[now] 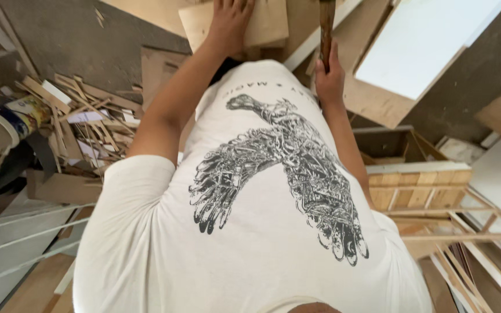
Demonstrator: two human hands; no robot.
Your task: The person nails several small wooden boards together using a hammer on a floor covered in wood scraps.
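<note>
View from above my own torso, a white printed shirt [262, 232] filling the centre. My left hand [227, 23] lies flat, palm down, on a pale plywood piece [265, 26] at the top edge. My right hand [330, 78] is wrapped around a dark wooden handle [326, 29] that rises out of view. A grey floor [71, 35] carries a heap of wood offcuts [82, 124] at left; a white-faced board [418, 43] and a slatted wooden frame [424, 188] lie at right.
</note>
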